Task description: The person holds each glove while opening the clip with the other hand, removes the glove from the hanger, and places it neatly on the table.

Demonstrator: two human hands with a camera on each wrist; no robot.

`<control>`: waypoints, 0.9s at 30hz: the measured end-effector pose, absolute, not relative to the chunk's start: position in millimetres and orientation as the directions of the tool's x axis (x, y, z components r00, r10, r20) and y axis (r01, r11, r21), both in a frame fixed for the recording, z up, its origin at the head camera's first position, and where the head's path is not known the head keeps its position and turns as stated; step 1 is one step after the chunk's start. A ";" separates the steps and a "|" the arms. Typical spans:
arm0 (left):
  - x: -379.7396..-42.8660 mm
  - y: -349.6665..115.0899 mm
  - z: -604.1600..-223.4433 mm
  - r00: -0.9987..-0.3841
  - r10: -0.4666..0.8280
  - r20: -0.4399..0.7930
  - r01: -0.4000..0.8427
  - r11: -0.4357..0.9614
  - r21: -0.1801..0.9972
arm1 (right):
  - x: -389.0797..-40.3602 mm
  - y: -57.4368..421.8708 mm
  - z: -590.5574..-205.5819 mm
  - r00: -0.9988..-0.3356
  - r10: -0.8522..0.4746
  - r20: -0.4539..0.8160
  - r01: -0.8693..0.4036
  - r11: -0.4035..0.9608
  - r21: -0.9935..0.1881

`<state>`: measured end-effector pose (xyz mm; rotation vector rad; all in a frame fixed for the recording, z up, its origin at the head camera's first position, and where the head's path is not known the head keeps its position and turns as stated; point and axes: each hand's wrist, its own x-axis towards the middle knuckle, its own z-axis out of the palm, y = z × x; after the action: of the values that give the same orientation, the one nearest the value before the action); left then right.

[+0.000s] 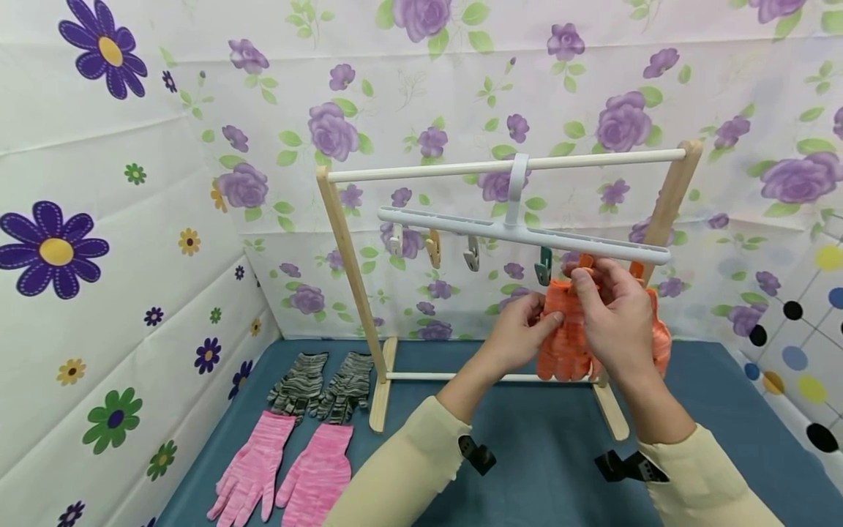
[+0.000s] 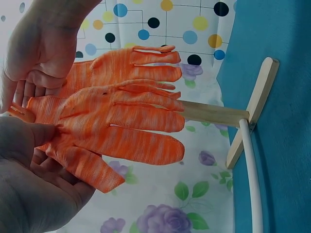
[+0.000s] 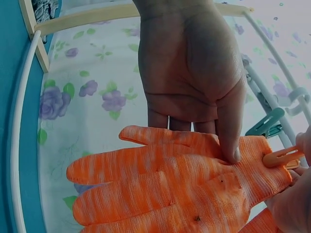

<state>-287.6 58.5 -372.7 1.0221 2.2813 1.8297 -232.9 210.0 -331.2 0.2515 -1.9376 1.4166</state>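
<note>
My left hand (image 1: 516, 335) pinches an orange knit glove (image 1: 565, 338) near its cuff, thumb in front and fingers behind. My right hand (image 1: 622, 318) holds an orange clothespin (image 3: 282, 158) at the glove's cuff; in the right wrist view the clip's jaws lie over the cuff edge. The glove's fingers point down. Just behind, to the right, a second orange glove (image 1: 661, 340) hangs below another orange clothespin (image 1: 636, 270). Both clips are under the right end of a pale grey hanger (image 1: 454, 225). A green clothespin (image 1: 543, 266) hangs left of my right hand.
The hanger hooks over the white top bar (image 1: 421, 170) of a wooden rack (image 1: 352, 271). White (image 1: 396, 240), yellow (image 1: 432, 249) and grey (image 1: 471, 253) clothespins hang toward its left end. Grey-black gloves (image 1: 299, 384) and pink gloves (image 1: 253, 468) lie on the blue table (image 1: 527, 454) at left.
</note>
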 end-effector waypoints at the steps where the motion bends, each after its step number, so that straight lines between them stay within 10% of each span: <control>1: -288.0 58.6 -372.8 -0.781 0.510 0.361 0.462 0.084 0.883 | -233.4 209.5 -331.0 -0.720 0.248 0.647 -0.542 0.381 -0.749; 27: -288.3 52.8 -371.8 -0.779 0.509 0.365 0.465 0.080 0.881 | -238.4 209.2 -331.4 -0.689 0.306 0.657 -0.571 0.328 -0.753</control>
<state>-288.3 52.8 -371.8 1.0299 2.2813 1.8369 -238.4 209.2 -331.4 0.2348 -1.8332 1.4595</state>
